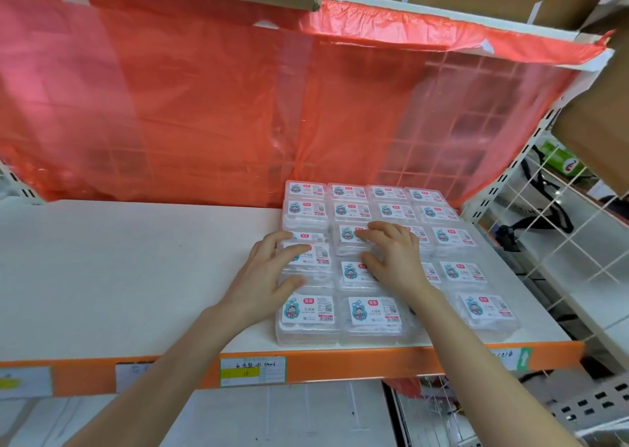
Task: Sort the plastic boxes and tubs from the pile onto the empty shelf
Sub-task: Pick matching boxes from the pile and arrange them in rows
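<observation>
Several clear plastic boxes with white cartoon labels (471, 269) stand in tight rows on the right part of the white shelf (119, 269). My left hand (269, 273) grips one box (315, 259) at the left edge of the block, thumb on its near side and fingers over its label. That box sits slightly raised and askew on the ones beneath. My right hand (391, 256) rests with spread fingers on the boxes in the middle rows, covering part of them.
A red plastic sheet (238, 106) hangs behind the shelf. An orange front rail (323, 365) carries paper price tags. A white wire grid (561, 215) closes the right side. Cardboard boxes (599, 133) overhang at the upper right. The shelf's left half is bare.
</observation>
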`<action>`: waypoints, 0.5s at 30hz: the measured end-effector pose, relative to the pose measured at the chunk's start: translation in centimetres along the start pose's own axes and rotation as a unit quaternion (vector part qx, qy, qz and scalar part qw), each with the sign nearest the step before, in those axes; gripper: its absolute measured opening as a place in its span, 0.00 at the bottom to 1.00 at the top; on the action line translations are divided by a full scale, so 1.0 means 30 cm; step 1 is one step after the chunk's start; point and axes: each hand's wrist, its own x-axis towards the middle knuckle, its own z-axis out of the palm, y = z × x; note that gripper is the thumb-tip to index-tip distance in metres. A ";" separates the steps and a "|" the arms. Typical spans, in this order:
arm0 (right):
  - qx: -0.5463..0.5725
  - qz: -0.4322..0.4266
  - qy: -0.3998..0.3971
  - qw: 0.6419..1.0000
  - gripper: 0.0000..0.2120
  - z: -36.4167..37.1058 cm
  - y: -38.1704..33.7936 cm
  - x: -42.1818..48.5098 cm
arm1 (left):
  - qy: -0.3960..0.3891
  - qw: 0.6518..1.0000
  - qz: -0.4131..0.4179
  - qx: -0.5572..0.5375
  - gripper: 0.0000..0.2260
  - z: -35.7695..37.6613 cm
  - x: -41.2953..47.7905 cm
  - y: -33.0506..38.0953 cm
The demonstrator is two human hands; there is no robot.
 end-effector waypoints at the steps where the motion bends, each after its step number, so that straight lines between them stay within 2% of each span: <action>1: 0.001 -0.001 0.004 1.000 0.20 0.003 0.001 -0.001 | 0.009 1.000 -0.007 -0.003 0.23 -0.004 0.008 0.000; 3: 0.001 0.000 0.006 1.000 0.19 0.008 0.001 0.001 | 0.023 1.000 -0.017 -0.010 0.20 -0.011 0.027 -0.004; 7: -0.005 -0.016 0.017 1.000 0.19 0.021 0.007 0.000 | 0.034 0.999 -0.040 -0.015 0.20 -0.019 0.071 -0.008; 15: 0.012 0.000 0.012 1.000 0.19 0.014 0.006 -0.002 | 0.004 0.997 -0.073 -0.010 0.22 0.000 0.109 0.011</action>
